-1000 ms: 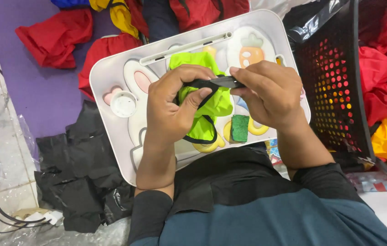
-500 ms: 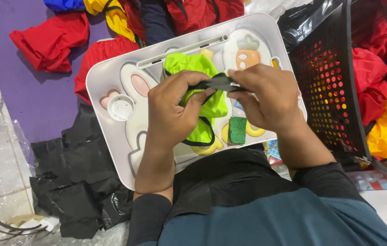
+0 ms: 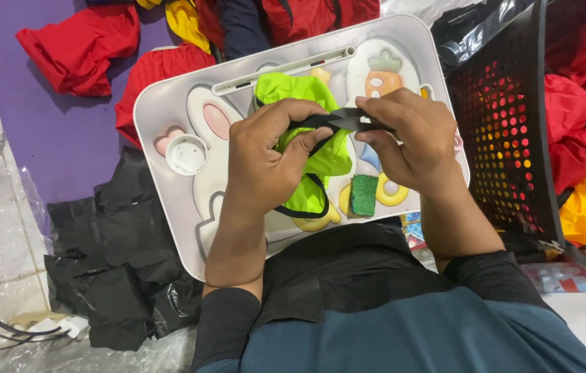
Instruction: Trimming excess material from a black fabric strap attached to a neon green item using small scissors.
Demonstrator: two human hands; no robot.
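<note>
While both hands pinch one black strap of a single lime-green fabric piece, left hand and right hand hover over one white cartoon-printed lap tray. One black perforated plastic basket crowds the tray's right edge; one green sponge lies below, with purple floor open leftward.

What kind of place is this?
Likely a home floor used for small garment work: bright fabric pieces heaped around, a black perforated basket, and a cartoon lap tray serving as a worktop.
</note>
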